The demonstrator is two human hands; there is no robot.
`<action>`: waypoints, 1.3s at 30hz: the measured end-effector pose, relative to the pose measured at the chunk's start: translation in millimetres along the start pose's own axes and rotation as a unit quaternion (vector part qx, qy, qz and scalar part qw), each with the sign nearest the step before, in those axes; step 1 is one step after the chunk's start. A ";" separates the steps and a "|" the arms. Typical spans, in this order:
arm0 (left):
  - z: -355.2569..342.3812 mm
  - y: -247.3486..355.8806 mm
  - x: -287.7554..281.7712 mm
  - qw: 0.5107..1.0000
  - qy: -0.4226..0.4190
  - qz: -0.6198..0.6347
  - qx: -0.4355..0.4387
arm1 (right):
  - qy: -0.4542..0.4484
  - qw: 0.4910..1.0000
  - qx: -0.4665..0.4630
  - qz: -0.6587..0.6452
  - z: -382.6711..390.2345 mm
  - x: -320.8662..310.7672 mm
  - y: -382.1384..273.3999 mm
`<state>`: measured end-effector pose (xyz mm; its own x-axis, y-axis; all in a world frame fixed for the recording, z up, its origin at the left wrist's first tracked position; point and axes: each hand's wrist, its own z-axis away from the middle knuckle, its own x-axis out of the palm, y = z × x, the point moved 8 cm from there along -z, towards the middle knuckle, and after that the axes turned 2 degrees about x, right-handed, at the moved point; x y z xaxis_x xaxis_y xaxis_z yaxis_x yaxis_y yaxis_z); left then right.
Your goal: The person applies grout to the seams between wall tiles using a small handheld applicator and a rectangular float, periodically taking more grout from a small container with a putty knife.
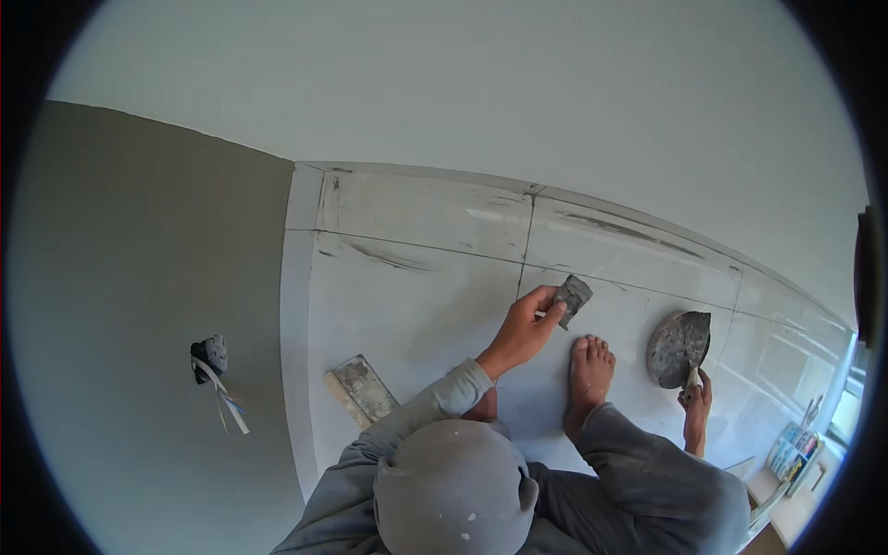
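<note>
In my left hand (pixel 529 328) is a small flat grey scraper (pixel 573 298), its face coated with dark grout, pinched between thumb and fingers above the white floor tiles (pixel 416 305). My right hand (pixel 698 400) is at the right, fingers closed around the pale handle of a putty knife (pixel 693 375). The knife's blade lies in a round, grout-stained pan (pixel 668 351). Whether those fingers also touch the pan, I cannot tell. My bare foot (pixel 590 375) rests on the tiles between the two hands.
A grout-smeared float (pixel 363 388) lies left of my forearm. Dark grout streaks (pixel 384 256) mark the tiles beside the joints. A white wall (pixel 481 83) bounds the far side; on the left, wires (pixel 231 407) stick out of a grey wall. At far right stands a container of supplies (pixel 794 453).
</note>
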<state>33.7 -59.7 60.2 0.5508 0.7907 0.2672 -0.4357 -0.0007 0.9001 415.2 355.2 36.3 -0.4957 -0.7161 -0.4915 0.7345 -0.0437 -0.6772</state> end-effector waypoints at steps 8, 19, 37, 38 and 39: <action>6.2 11.9 -4.2 0.997 0.020 0.071 0.012 | 0.050 0.956 -0.065 0.282 69.1 57.1 -148.1; -4.6 44.9 24.5 0.981 0.125 0.117 0.096 | -0.184 0.971 -0.111 0.106 126.9 202.5 -269.0; 15.0 50.7 40.9 0.975 0.147 0.100 0.135 | -0.241 0.964 0.037 -0.107 131.4 228.5 -256.7; 19.0 44.8 41.8 0.975 0.149 0.098 0.135 | -0.222 0.971 -0.016 -0.093 128.2 228.3 -264.1; 22.1 38.8 46.8 0.980 0.123 0.059 0.143 | -0.224 0.970 -0.016 -0.094 126.3 229.9 -265.9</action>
<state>58.4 -36.3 115.2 0.3040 0.8988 0.3158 -0.2496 -0.2448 0.9369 164.5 114.2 172.5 -0.3637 -0.9285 -0.0747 0.6324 -0.1872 -0.7517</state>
